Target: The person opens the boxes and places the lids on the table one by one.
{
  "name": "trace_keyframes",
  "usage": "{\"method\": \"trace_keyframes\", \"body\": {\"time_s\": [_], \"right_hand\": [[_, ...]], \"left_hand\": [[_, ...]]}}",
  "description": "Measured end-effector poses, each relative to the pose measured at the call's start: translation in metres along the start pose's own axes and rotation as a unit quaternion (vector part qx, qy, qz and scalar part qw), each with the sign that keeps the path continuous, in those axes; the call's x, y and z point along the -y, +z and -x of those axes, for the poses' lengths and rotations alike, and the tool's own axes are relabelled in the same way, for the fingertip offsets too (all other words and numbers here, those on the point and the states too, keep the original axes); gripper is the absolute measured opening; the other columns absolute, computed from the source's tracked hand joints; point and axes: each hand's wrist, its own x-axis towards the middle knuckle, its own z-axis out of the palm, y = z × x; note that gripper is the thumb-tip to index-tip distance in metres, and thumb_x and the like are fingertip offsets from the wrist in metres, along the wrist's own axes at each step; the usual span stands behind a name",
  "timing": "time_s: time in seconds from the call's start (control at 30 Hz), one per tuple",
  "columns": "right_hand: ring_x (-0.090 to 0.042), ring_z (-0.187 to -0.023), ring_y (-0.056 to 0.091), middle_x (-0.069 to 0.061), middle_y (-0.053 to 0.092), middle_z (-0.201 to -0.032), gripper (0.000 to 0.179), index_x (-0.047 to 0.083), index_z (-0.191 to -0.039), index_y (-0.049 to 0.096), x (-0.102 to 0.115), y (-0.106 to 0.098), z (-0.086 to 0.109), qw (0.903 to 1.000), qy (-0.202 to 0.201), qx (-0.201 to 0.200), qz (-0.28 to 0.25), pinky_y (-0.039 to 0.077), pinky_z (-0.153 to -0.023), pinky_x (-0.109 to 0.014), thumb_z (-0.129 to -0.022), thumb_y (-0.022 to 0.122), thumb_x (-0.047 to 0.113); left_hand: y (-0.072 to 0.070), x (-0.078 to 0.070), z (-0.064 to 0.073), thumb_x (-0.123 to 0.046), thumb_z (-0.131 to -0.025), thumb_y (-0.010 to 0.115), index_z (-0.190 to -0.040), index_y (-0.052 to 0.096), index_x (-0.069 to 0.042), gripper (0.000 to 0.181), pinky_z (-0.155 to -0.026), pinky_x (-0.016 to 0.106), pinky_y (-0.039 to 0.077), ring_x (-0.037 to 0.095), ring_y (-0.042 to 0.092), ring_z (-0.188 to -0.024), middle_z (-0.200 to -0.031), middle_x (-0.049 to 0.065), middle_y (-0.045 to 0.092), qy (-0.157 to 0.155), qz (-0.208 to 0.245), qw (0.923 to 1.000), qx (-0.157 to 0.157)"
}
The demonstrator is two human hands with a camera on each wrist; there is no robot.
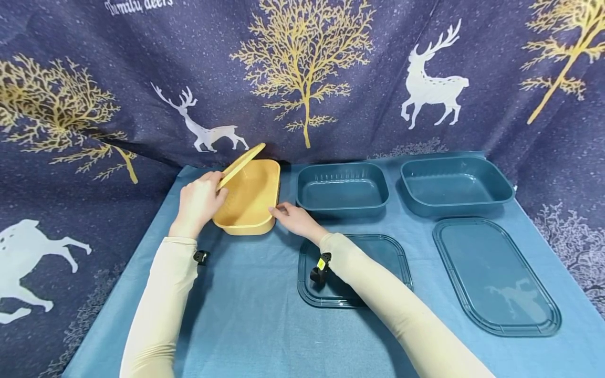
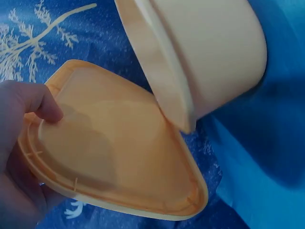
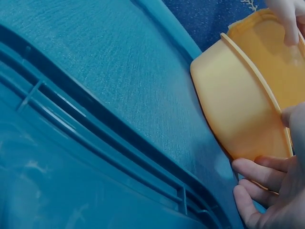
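A yellow rectangular box (image 1: 250,230) stands uncovered at the back left of the blue cloth. My left hand (image 1: 200,202) grips one end of its yellow lid (image 1: 242,165), which is raised and tilted over the box's left side. Seen from the left wrist, the lid's ridged underside (image 2: 114,133) faces the camera, with the thumb on that face. At the box's right front corner, my right hand (image 1: 299,219) holds the wall. In the right wrist view its thumb lies on the rim, and the fingers (image 3: 259,174) press against the outer wall low down.
Two teal boxes without lids, one in the middle (image 1: 342,210) and a larger one (image 1: 456,207) at the right, stand along the back. Before them lie two teal lids, one (image 1: 359,294) partly under my right forearm, the other (image 1: 496,278) farther right. A patterned curtain (image 1: 350,131) hangs behind.
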Motion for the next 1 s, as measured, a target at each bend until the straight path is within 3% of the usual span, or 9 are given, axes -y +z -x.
{"method": "trace_keyframes", "body": {"time_s": [0.4, 0.7, 1.0], "right_hand": [[-0.021, -0.123, 0.058, -0.008, 0.061, -0.137, 0.077, 0.013, -0.149, 0.048, -0.001, 0.000, 0.000, 1.0000, -0.002, 0.004, 0.002, 0.048, -0.100, -0.041, -0.099, 0.036, 0.071], [-0.021, -0.123, 0.058, -0.008, 0.060, -0.138, 0.079, 0.014, -0.149, 0.048, -0.001, -0.001, 0.000, 1.0000, -0.004, 0.008, 0.002, 0.048, -0.100, -0.040, -0.098, 0.036, 0.073], [-0.022, -0.124, 0.058, -0.008, 0.060, -0.138, 0.077, 0.014, -0.148, 0.048, 0.000, -0.001, 0.001, 1.0000, -0.006, 0.007, -0.003, 0.048, -0.099, -0.041, -0.099, 0.037, 0.071]], "left_hand": [[-0.024, 0.023, 0.006, -0.007, -0.086, 0.061, -0.105, 0.068, 0.000, 0.021, -0.059, 0.064, 0.044, 0.048, 0.063, -0.072, -0.091, 0.021, 0.068, -0.045, 0.012, 0.9970, -0.062], [-0.044, 0.040, 0.021, -0.010, -0.088, 0.057, -0.106, 0.066, 0.003, 0.024, -0.065, 0.065, 0.039, 0.054, 0.059, -0.081, -0.098, 0.025, 0.066, -0.098, 0.038, 0.9920, -0.069], [-0.055, 0.053, 0.034, -0.010, -0.090, 0.056, -0.111, 0.066, 0.004, 0.027, -0.069, 0.063, 0.040, 0.052, 0.058, -0.082, -0.101, 0.027, 0.066, -0.142, 0.064, 0.9853, -0.069]]}}
